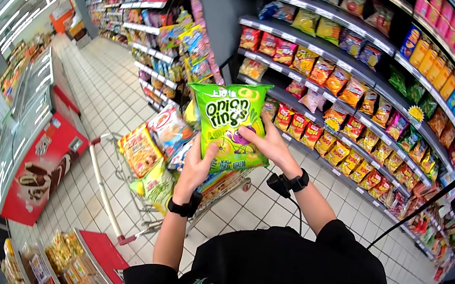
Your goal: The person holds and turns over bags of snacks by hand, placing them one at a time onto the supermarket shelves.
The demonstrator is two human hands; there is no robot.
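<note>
A green bag of onion rings (227,104) is held upright between both hands, its printed front turned toward me. My left hand (197,164) grips the bag's lower left edge, thumb on the front. On the right side, my right hand (268,143) has its thumb pressed on the front and its other fingers behind, out of sight. Below and behind the bag stands a shopping cart (212,199) with several snack packages in it. Among them are an orange-yellow package (141,150) and a pale green bag (156,185).
Shelves of snack bags (331,63) curve along the right. A red-sided freezer (45,174) stands at the left. The cart's handle (105,186) points toward me on the left. Packaged goods (65,253) sit at the lower left, and another shelf unit (164,31) rises ahead.
</note>
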